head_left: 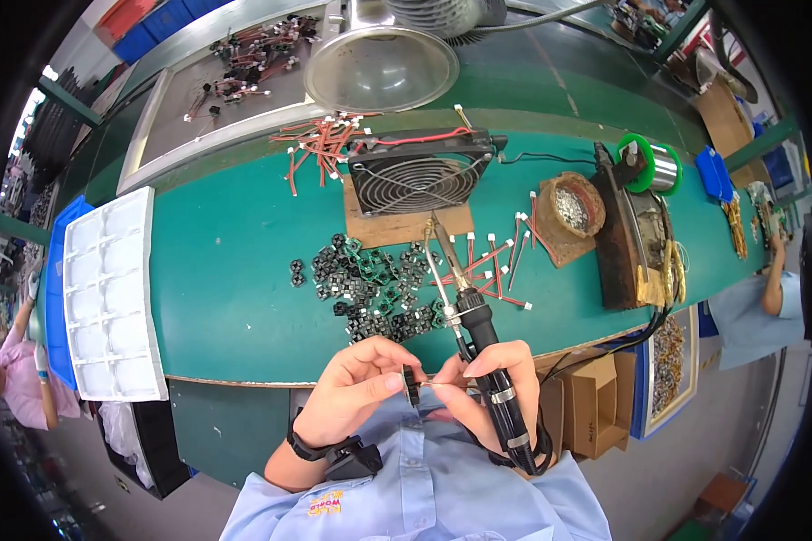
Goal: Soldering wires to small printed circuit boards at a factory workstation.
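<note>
Close to my shirt front, my left hand (356,383) pinches a small dark component (411,386) between thumb and fingers. My right hand (501,388) holds a black soldering iron (481,326) with a thin metal solder-feed tube along it; its tip points away from me. Thumb and fingertips of that same hand pinch a thin reddish wire (438,385), which reaches the component's edge. Whether the wire is joined there is too small to tell. Beyond my hands lies a heap of small black and green components (356,279), with red wires with white connectors (496,261) to its right.
A black fan (419,185) stands on a brown board behind the heap. To the right are a round bowl (576,206), a soldering station (627,243) and a green solder spool (650,165). White trays (110,298) lie at left. Other people work at both sides.
</note>
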Action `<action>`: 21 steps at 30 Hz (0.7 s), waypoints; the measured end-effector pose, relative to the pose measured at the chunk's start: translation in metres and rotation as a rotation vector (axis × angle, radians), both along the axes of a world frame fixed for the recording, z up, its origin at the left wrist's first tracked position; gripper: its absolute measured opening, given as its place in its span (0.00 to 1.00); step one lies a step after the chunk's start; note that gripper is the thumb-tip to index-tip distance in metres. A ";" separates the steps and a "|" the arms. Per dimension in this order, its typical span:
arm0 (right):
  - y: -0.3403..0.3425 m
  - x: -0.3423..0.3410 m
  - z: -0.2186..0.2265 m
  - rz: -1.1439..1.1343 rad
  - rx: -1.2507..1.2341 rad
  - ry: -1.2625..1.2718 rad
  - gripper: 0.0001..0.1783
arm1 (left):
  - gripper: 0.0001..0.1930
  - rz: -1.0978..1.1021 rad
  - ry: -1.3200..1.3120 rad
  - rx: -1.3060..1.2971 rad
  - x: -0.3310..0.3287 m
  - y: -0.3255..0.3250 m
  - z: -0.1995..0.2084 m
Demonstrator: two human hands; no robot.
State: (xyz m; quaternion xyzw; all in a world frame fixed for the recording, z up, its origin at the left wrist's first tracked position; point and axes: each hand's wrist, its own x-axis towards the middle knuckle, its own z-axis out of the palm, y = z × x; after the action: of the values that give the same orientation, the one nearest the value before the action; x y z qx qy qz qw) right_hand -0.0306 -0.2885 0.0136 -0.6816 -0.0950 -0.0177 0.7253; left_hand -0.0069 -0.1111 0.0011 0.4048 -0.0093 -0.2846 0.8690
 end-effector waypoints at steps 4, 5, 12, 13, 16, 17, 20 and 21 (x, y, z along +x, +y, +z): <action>0.006 0.003 0.004 -0.017 -0.056 -0.058 0.21 | 0.11 -0.015 -0.029 -0.068 0.001 0.003 -0.009; 0.006 0.004 0.006 -0.017 -0.084 -0.101 0.20 | 0.11 -0.040 -0.030 -0.110 0.002 0.004 -0.011; 0.008 0.007 0.015 -0.003 -0.202 -0.144 0.21 | 0.11 -0.079 -0.033 -0.175 0.002 0.007 -0.013; 0.008 0.007 0.016 -0.002 -0.214 -0.146 0.21 | 0.11 -0.080 -0.040 -0.170 0.001 0.006 -0.013; 0.008 0.006 0.017 -0.015 -0.225 -0.156 0.21 | 0.11 -0.075 -0.047 -0.163 0.000 0.006 -0.012; 0.008 0.006 0.016 -0.026 -0.231 -0.163 0.21 | 0.11 -0.073 -0.050 -0.163 0.000 0.006 -0.012; 0.008 0.005 0.014 -0.033 -0.203 -0.157 0.21 | 0.10 -0.078 -0.051 -0.162 0.000 0.005 -0.012; 0.007 0.005 0.014 -0.036 -0.190 -0.155 0.21 | 0.10 -0.082 -0.052 -0.164 0.000 0.004 -0.012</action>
State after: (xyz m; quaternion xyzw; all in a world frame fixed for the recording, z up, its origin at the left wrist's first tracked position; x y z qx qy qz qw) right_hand -0.0257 -0.2811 0.0272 -0.7452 -0.1401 -0.0743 0.6477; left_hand -0.0066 -0.1072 -0.0105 0.3390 -0.0718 -0.3073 0.8863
